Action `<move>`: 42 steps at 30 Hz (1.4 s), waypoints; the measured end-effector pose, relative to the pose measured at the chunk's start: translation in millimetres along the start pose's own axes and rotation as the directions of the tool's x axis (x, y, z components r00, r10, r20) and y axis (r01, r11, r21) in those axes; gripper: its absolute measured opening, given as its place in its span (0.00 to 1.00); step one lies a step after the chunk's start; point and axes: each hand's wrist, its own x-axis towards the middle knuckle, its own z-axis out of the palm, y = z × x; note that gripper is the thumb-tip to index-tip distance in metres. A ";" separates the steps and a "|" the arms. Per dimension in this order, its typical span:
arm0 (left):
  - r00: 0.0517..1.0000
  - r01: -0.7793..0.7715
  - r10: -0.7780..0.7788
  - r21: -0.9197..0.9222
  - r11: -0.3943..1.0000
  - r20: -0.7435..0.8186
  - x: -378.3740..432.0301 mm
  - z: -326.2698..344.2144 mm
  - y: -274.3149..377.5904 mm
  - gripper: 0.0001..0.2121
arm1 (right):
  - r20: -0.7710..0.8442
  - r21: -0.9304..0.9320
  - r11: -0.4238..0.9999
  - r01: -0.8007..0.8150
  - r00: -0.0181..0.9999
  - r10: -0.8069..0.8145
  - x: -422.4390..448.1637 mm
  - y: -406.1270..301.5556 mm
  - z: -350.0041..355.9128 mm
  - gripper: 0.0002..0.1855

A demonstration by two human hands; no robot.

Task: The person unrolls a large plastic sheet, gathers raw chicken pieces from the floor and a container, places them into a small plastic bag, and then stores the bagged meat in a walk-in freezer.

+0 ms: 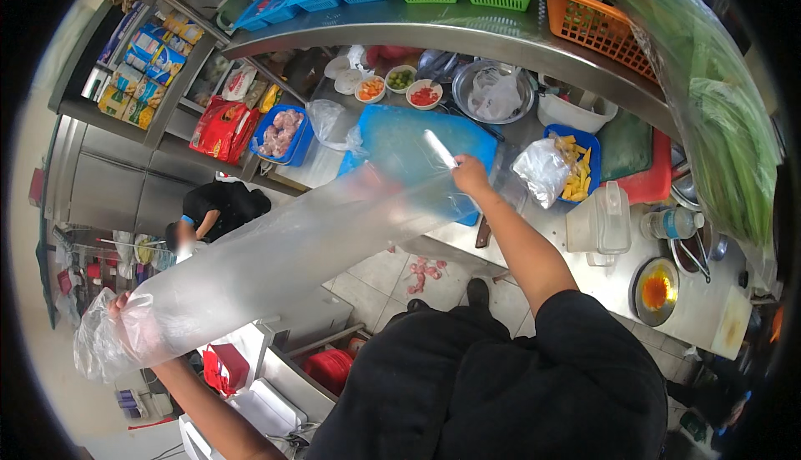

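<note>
A long, cloudy clear plastic bag (pixel 275 266) stretches diagonally before me, from the lower left to above the counter. My left hand (pixel 128 316) grips its bunched end, partly seen through the film. At the other end my right hand (pixel 470 175) is closed around what looks like a knife (pixel 440 148), its bright blade pointing away from me. The bag's edge runs up to this hand; whether the fingers also pinch it is hard to tell. Below them lies a blue cutting board (pixel 425 125), partly covered by the film. A brown knife handle (pixel 483 233) projects near the board's front edge.
Small bowls (pixel 424 94) and a steel bowl (pixel 460 88) stand behind the board. Blue baskets (pixel 294 155) flank it. A foil-like bundle (pixel 542 169) is at right. Overhead runs a steel shelf (pixel 407 34). Pink pieces (pixel 425 272) litter the floor. Another person (pixel 222 210) bends at left.
</note>
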 end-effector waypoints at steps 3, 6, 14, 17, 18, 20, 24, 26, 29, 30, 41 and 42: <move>0.998 0.001 0.001 -0.036 0.999 0.059 8.4 -11.5 27.6 0.04 | 0.302 0.509 0.819 -0.266 0.946 0.120 3.6 -19.7 -24.8 0.20; 0.997 -0.071 0.066 0.145 0.987 0.043 23.6 -29.0 65.1 0.04 | 0.493 0.800 0.433 -0.415 0.867 -0.080 0.1 -22.8 -44.9 0.17; 0.889 0.123 -0.221 0.255 0.959 0.401 91.6 -107.9 193.3 0.14 | 0.620 0.784 0.304 -0.541 0.660 -0.424 -41.5 -53.1 -62.5 0.22; 0.959 -0.283 0.175 0.697 0.659 0.224 94.0 -152.0 281.0 0.17 | 0.601 0.786 0.218 -0.578 0.632 -0.490 -64.9 -65.0 -51.4 0.23; 0.943 -0.326 0.269 0.715 0.618 0.198 98.5 -157.1 277.1 0.17 | 0.603 0.787 0.231 -0.572 0.636 -0.481 -64.3 -62.0 -48.1 0.23; 0.927 -0.346 0.355 0.650 0.677 0.124 107.1 -162.2 276.0 0.17 | 0.612 0.784 0.256 -0.566 0.636 -0.469 -61.6 -56.0 -37.7 0.24; 0.999 -0.023 0.010 0.279 0.960 0.050 121.5 -133.9 314.2 0.12 | 0.613 0.710 0.593 -0.379 0.747 -0.257 -69.5 -64.7 -30.1 0.26; 0.968 0.168 -0.185 0.108 0.980 0.172 117.9 -120.6 330.3 0.10 | 0.607 0.733 0.566 -0.377 0.738 -0.294 -71.3 -62.2 -17.0 0.26; 0.991 -0.136 0.131 0.320 0.938 0.039 125.5 -105.0 260.6 0.09 | 0.615 0.728 0.535 -0.428 0.753 -0.235 -66.3 -58.6 -22.4 0.25; 0.987 -0.152 0.122 0.358 0.921 0.105 120.9 -101.8 266.3 0.08 | 0.619 0.737 0.501 -0.453 0.750 -0.233 -67.2 -58.8 -20.0 0.24; 0.972 -0.099 0.007 0.386 0.917 0.233 98.7 -144.2 308.0 0.13 | 0.601 0.787 0.193 -0.587 0.654 -0.460 -75.6 -58.1 -34.0 0.22; 0.987 -0.158 0.127 0.412 0.897 0.103 93.9 -145.8 319.6 0.14 | 0.618 0.777 0.202 -0.597 0.661 -0.426 -75.0 -58.1 -33.3 0.22</move>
